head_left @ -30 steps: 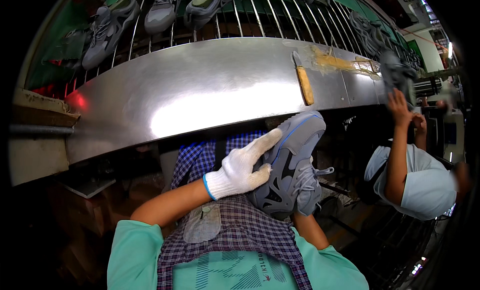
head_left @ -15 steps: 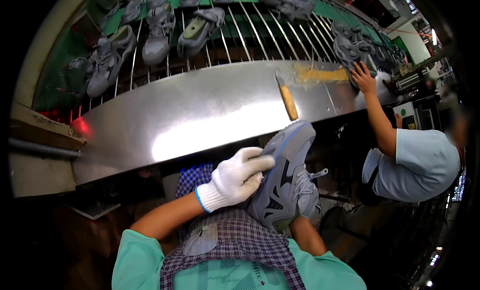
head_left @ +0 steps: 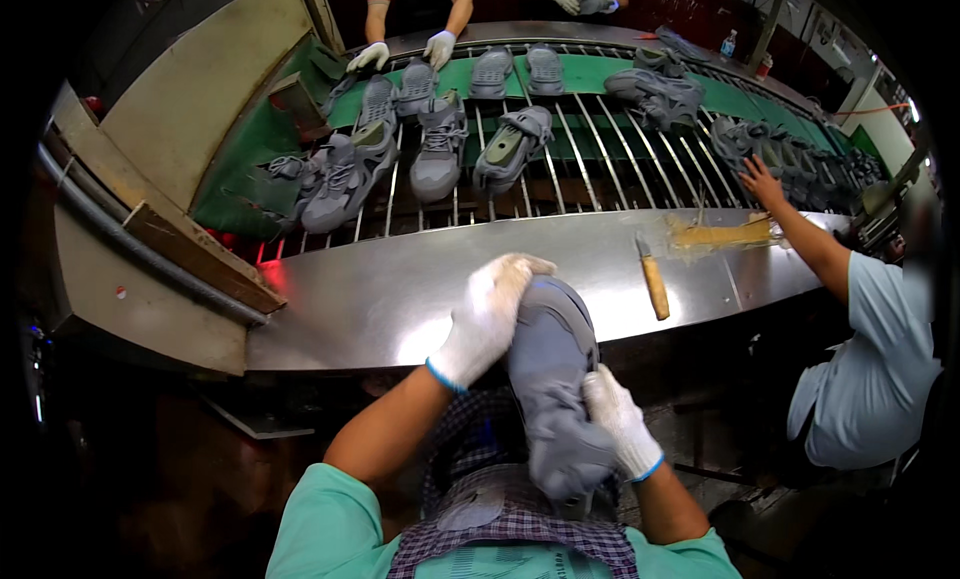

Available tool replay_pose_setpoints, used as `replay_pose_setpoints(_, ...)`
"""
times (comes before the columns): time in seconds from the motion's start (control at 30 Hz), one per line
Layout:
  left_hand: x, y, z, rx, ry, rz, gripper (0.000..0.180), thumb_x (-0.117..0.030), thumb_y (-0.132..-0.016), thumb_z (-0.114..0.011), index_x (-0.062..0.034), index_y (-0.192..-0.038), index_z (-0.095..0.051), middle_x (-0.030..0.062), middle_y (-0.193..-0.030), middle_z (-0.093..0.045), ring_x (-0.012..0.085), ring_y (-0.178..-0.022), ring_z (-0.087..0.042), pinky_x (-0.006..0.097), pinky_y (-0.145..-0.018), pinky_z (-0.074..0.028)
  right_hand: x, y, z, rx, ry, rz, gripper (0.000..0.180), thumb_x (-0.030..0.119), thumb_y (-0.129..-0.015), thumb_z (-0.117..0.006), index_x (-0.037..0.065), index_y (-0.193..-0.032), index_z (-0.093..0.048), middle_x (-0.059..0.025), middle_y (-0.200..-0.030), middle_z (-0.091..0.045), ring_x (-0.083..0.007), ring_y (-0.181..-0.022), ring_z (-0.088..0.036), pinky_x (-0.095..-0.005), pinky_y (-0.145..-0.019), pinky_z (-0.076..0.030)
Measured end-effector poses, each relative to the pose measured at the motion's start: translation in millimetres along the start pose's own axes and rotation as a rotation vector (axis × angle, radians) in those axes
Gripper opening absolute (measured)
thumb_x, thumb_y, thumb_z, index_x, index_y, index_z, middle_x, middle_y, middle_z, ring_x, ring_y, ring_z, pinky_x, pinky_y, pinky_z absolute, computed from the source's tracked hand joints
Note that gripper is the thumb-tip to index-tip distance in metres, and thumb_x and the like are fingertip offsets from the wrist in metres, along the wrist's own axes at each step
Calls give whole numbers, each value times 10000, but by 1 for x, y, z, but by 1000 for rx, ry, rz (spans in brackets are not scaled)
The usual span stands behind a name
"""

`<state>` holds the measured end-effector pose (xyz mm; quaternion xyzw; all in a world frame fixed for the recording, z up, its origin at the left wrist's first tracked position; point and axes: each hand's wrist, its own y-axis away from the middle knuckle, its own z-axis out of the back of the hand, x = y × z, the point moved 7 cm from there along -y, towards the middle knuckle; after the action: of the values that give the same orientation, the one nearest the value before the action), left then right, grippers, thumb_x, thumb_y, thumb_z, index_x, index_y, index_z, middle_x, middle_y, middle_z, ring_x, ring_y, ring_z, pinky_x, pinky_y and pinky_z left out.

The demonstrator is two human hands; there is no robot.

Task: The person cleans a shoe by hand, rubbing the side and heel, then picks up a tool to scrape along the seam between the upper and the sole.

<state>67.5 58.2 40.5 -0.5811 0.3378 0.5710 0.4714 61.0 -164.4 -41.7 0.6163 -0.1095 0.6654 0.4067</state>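
A grey sneaker (head_left: 553,364) is held between my hands in front of my chest, toe pointing away from me. My left hand (head_left: 492,314), in a white knitted glove with a blue cuff, wraps its fingers over the toe end. Against the shoe's right side presses my right hand (head_left: 620,419), gloved the same way, its fingertips partly hidden by the upper. The shoe is slightly blurred. Beyond it, to the right, a knife (head_left: 653,279) with a wooden handle lies on the metal ledge (head_left: 370,289).
Grey sneakers (head_left: 437,149) and soles (head_left: 492,71) lie on the roller conveyor (head_left: 590,169). On the right, a co-worker's bare hand (head_left: 765,184) touches a shoe. Across the conveyor are a co-worker's gloved hands (head_left: 440,49) and another person's gloved hands (head_left: 566,1).
The shoe has turned from its side, and its laces now face differently. My left hand has closed over the toe; my right hand has come into view. The camera's view has shifted up and left.
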Motion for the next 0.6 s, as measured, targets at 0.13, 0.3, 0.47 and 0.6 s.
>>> replay_pose_setpoints(0.13,62,9,44,-33,-45,56,423,-239,-1100,-460,74,-1145,-741,165,-1100,-761,228,-1005,-691,350,-988,-526,73,41,-14,219,434,60,826,592,-1027,-600,25,-1593,-397,-374,-1336,-653,-526,-1146,-701,-517,-980,-573)
replay_pose_setpoints(0.3,77,49,48,-181,48,83,416,-266,-1106,-460,58,-1207,-700,149,-1042,-750,217,-989,-688,350,-974,-524,88,76,0,332,483,292,627,263,-906,-784,64,-1462,-576,-232,-1379,-667,-386,-1022,-771,-438,-868,-637)
replay_pose_setpoints(0.47,84,33,36,-107,102,113,437,-274,-1104,-456,70,-1325,-611,194,-1016,-754,267,-1032,-724,373,-1004,-540,64,43,-5,-137,748,512,838,101,-785,-821,50,-1544,-468,-304,-1497,-529,-482,-1258,-637,-502,-996,-584)
replay_pose_setpoints(0.6,83,32,41,-106,58,86,420,-263,-1110,-463,76,-1316,-601,180,-1029,-746,261,-1033,-726,363,-993,-539,54,10,-12,-316,729,635,672,105,-856,-800,48,-1482,-563,-296,-1421,-603,-453,-1148,-709,-473,-922,-620)
